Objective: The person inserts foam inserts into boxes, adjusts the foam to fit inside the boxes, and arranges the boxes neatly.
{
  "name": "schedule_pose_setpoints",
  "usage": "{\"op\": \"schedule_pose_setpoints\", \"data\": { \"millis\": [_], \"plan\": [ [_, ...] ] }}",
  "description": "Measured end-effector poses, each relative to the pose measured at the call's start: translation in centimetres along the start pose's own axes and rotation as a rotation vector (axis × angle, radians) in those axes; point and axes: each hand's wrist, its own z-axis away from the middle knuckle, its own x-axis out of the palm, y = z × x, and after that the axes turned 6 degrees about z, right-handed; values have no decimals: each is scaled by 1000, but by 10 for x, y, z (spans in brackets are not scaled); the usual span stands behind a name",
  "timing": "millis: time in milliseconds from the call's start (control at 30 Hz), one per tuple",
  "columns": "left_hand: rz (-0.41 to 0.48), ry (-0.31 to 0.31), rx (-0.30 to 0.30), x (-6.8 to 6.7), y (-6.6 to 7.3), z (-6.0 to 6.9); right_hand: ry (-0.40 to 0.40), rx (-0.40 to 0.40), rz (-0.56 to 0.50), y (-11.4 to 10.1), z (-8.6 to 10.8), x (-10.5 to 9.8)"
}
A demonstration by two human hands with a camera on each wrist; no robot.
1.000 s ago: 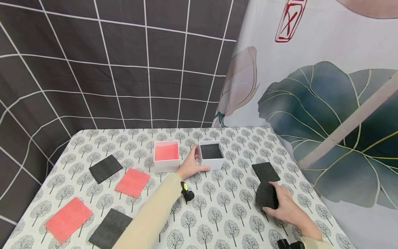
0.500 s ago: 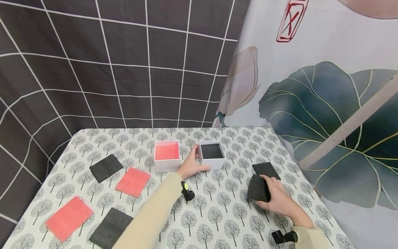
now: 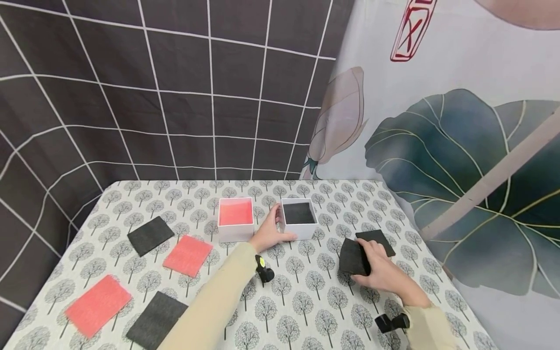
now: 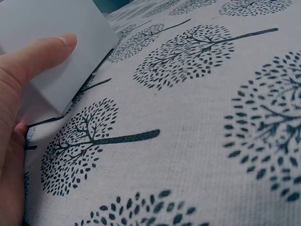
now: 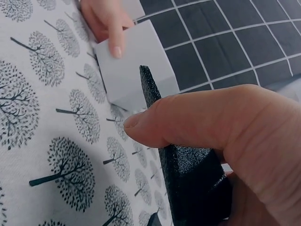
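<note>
Left and right hands are both occupied. The left hand (image 3: 269, 233) grips the near left corner of a white box with black inside (image 3: 306, 232), thumb laid along its front wall. The right hand (image 3: 379, 268) pinches a bent black piece (image 3: 352, 258) between thumb and fingers, tilted above the patterned desk (image 3: 302, 296), to the right of that box. A flat black square (image 3: 379, 236) lies partly behind the right hand. A white box with red inside (image 3: 235, 235) stands left of the gripped one; further left lie two red squares (image 3: 188, 255) and two black squares (image 3: 150, 236).
</note>
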Motion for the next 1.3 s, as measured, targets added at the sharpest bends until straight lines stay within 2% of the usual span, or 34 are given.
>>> {"op": "schedule_pose_setpoints", "data": {
  "millis": [233,833,967,1300],
  "plan": [
    [-34,3,-13,0,0,1,-31,2,-38,-2,-11,0],
    [-38,3,-19,0,4,2,-94,26,-101,-12,-47,-7],
    [-16,1,-17,0,6,2,-91,8,-97,-15,-56,-9],
    [-34,8,-24,1,1,-1,-103,-33,-115,-23,-81,-15]
  ]
}}
